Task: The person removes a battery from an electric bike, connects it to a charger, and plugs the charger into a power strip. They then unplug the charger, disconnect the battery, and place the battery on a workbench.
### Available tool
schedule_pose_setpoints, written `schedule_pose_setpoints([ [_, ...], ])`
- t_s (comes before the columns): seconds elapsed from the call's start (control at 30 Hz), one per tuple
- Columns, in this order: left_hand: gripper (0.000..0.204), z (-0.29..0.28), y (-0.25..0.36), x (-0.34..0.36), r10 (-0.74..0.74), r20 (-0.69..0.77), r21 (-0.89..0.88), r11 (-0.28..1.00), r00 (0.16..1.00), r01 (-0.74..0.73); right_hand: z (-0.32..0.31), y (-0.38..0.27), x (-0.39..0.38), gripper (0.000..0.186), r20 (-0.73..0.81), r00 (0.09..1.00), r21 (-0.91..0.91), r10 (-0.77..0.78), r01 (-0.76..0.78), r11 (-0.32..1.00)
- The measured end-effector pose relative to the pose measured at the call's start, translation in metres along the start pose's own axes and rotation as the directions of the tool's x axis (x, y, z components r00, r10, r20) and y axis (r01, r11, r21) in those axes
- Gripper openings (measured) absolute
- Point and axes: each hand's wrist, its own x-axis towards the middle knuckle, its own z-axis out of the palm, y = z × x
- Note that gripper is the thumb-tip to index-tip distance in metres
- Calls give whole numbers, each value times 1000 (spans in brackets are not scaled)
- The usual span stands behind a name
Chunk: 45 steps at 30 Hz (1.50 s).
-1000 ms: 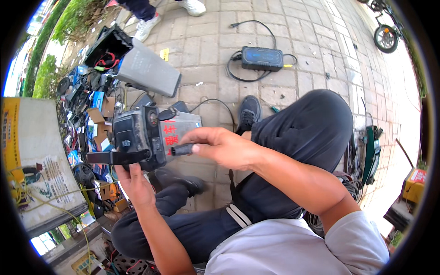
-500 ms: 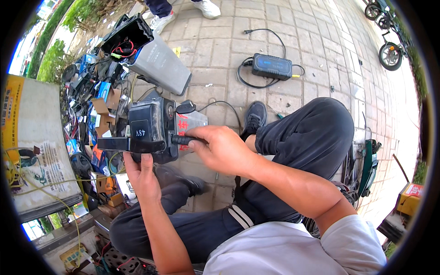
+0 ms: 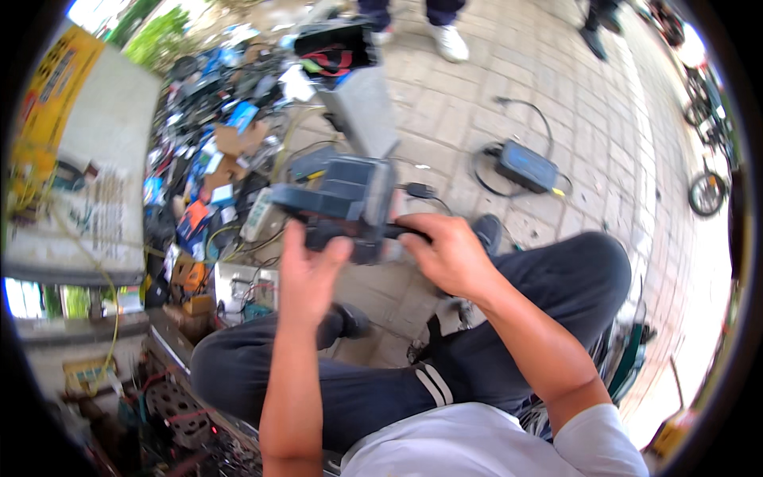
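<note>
Low in front of me is an e-bike battery case (image 3: pixel 354 187) with a black end, a raised black handle and a grey body behind. My left hand (image 3: pixel 310 266) grips its near lower edge, thumb and fingers against the black end. In my right hand (image 3: pixel 449 246), fingers pinch a black cable plug (image 3: pixel 409 232) at the case's right side. Whether the plug sits fully in a socket is blurred. A black charger (image 3: pixel 526 167) with its cable lies on the paving to the right. Beyond the case stands a second, grey battery case (image 3: pixel 362 107), its top uncovered, showing red wires.
A heap of boxes and electronic scrap (image 3: pixel 214 119) spreads at the left, beside a white-and-yellow cabinet (image 3: pixel 119 143). A person's white shoe (image 3: pixel 451 43) is at the far side. A parked two-wheeler (image 3: pixel 706 191) stands far right. Wires and parts lie bottom left.
My view has shifted, so the scene sits further right. Both hands still hold the case and plug; the case appears tilted differently and blurred. Another person's leg has appeared at the far right.
</note>
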Motion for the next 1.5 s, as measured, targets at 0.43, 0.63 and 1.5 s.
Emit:
schedule_pose_setpoints([
  [0.43,42,-167,38,86,-382,367,761,647,849,-38,-41,-42,-14,52,114,988,-445,107,-45,895],
  [0.63,28,-338,-87,147,-339,11,995,94,941,22,-142,-47,-47,39,-287,916,-698,279,-400,594],
  [1.5,20,-359,-241,252,17,-338,565,803,941,188,-139,-7,-44,17,-455,854,-759,251,-519,392],
])
